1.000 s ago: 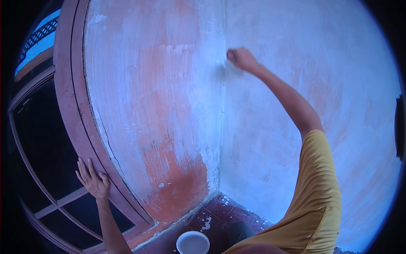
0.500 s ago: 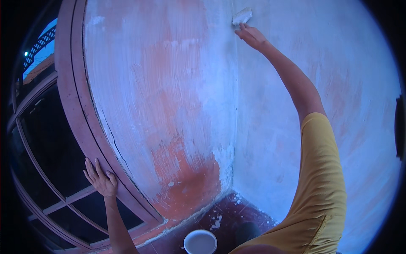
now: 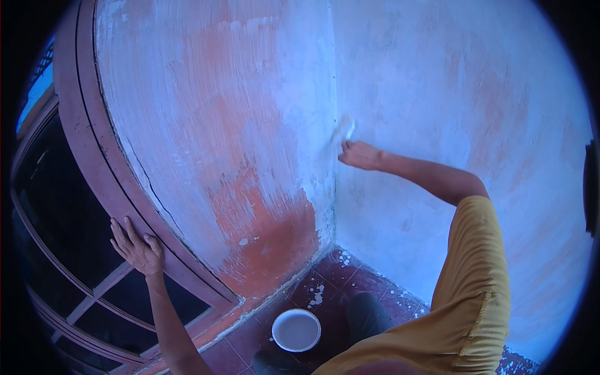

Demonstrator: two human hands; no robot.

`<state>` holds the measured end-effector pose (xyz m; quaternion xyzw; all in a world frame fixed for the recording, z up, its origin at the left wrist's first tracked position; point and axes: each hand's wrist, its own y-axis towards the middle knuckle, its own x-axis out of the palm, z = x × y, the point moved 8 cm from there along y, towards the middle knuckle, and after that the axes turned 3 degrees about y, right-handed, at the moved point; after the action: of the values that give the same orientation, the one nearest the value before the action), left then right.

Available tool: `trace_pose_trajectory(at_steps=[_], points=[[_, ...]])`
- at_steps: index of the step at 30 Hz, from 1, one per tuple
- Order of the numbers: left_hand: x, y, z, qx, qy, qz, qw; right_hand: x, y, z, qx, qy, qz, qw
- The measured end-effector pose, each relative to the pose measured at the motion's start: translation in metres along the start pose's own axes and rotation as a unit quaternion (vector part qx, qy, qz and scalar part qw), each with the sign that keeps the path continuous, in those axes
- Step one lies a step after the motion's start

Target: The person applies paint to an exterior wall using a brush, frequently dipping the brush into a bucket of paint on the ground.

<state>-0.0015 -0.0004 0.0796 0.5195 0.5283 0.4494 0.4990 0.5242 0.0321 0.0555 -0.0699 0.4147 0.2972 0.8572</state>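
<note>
My right hand (image 3: 361,155) is closed round the handle of a paintbrush (image 3: 350,129), its pale bristle end blurred by motion beside the wall corner. White paint streaks cover much of the left wall (image 3: 206,94), and a bare orange patch (image 3: 269,250) shows low down by the corner. The right wall (image 3: 425,100) is mostly pale with faint pinkish areas. Fingers spread, my left hand (image 3: 137,248) rests against the pinkish window frame (image 3: 125,181). A round white bucket (image 3: 296,330) holding whitish liquid stands on the floor below.
Dark red floor tiles (image 3: 331,269) carry white splatters near the corner. My dark-clad leg (image 3: 367,312) stands right of the bucket. Dark window panes (image 3: 62,206) fill the left side. A long crack (image 3: 147,181) runs between the frame and the left wall.
My right hand has brought the brush down along the corner from high on the wall. The view has tilted downward, showing more floor and the whole bucket. My left hand stays on the frame.
</note>
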Motion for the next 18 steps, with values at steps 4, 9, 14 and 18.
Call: trace_pose_trajectory(at_steps=[4, 9, 14, 18], points=[[0.002, 0.001, 0.002, -0.003, -0.004, -0.009, 1.000, -0.040, -0.024, -0.005, 0.111, 0.162, 0.060, 0.979], [0.003, 0.001, 0.006, -0.005, -0.011, -0.009, 1.000, -0.164, -0.094, 0.050, 0.256, 0.242, 0.549, 0.758], [-0.002, 0.002, 0.005, 0.000, -0.004, -0.005, 1.000, -0.175, -0.071, 0.139, 0.263, 0.279, 0.673, 0.632], [0.002, -0.001, 0.008, 0.000, -0.008, -0.006, 1.000, -0.131, -0.044, 0.198, 0.367, 0.359, 0.575, 0.637]])
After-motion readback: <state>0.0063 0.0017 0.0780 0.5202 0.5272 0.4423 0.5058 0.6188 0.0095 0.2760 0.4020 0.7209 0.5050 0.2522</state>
